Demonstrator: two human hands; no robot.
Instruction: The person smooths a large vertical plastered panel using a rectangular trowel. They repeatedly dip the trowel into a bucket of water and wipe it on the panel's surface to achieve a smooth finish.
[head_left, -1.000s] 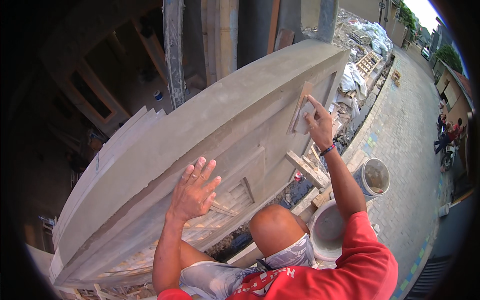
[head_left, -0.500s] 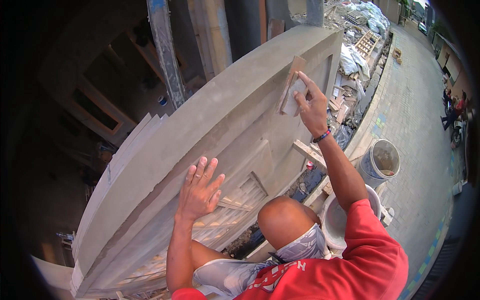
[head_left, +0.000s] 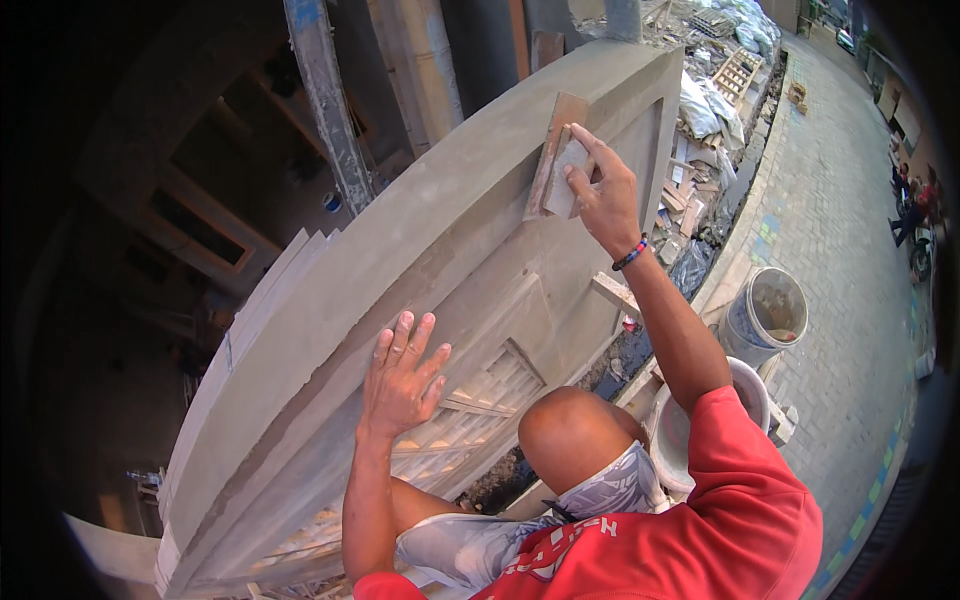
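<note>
A curved, plastered wall (head_left: 425,215) of grey cement stretches from the lower left to the upper right. My right hand (head_left: 605,188) grips the handle of a flat plastering float (head_left: 549,165), whose long thin board lies against the wall face below the rounded top edge. A grey block-like grip sits between my thumb and fingers. With fingers spread and pointing up, my left hand (head_left: 403,375) is at the wall's lower face and holds nothing; whether its palm touches the wall cannot be made out. Below it is a recessed lattice panel (head_left: 480,400).
To my right stand a cement-smeared bucket (head_left: 765,318) and a round pale tub (head_left: 745,400). A wooden bar (head_left: 614,293) juts out near my right forearm. Rubble and sacks (head_left: 705,110) line the paved street (head_left: 840,200). A propped post (head_left: 335,110) rises behind the wall.
My right hand has slid the float a little to the left along the wall, and its board stands slightly more exposed. The left hand stays in nearly the same place.
</note>
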